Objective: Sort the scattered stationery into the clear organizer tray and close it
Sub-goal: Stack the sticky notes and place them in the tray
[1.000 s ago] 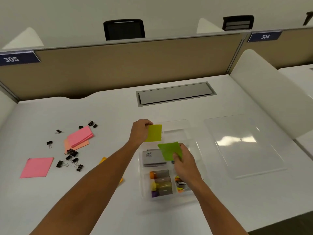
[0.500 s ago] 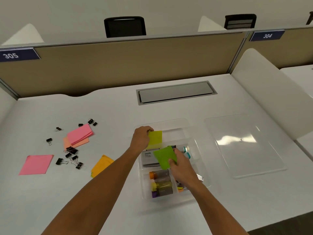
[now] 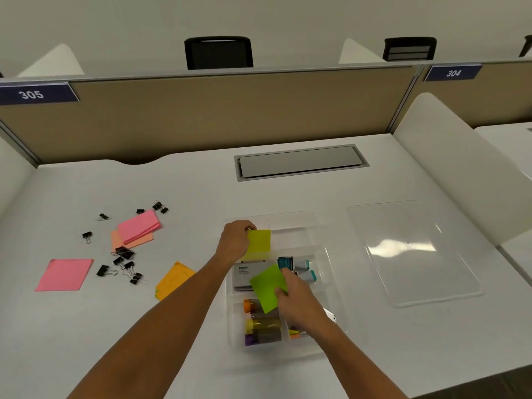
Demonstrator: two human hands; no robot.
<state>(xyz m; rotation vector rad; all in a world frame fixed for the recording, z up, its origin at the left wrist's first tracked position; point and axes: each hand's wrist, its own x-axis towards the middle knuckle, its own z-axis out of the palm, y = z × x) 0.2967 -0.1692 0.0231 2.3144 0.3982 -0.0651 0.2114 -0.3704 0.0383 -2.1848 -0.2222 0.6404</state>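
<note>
1. Head view, looking down on the desk (image 3: 201, 326): both hands are over the clear organizer tray (image 3: 326, 254), each with a sticky pad, so we are mid-sort.
2. Left hand (image 3: 234, 243) pinches a yellow sticky pad (image 3: 259, 240) by its left edge, over the tray's far compartment.
3. Right hand (image 3: 298, 298) pinches a green sticky pad (image 3: 267, 286) between thumb and fingers, tilted above the middle of the tray; whether it touches anything beneath, I cannot tell.
4. Already in the tray: a grey box marked "camlin" (image 3: 241, 276) in a middle-left section, teal-capped markers (image 3: 299, 269) just right of it, and in the near-left compartment small tubes with orange, yellow and purple caps (image 3: 263, 323). The near-right section holds small orange bits (image 3: 295, 334), mostly hidden by the wrist.
5. Waiting on the desk to the left: a pink pad stack (image 3: 138, 226) lying on a peach sheet (image 3: 116, 240), a single pink square (image 3: 64, 275), an orange pad (image 3: 174, 279) close to the left forearm, and scattered black binder clips (image 3: 123, 260).
6. The clear lid (image 3: 411, 254) lies flat to the right of the tray, well apart from it, so closing is not yet started.
7. My call: roughly halfway. The bulky items are in; two pads are about to land, then the pink and orange paper and all the clips remain, then the lid.
</note>
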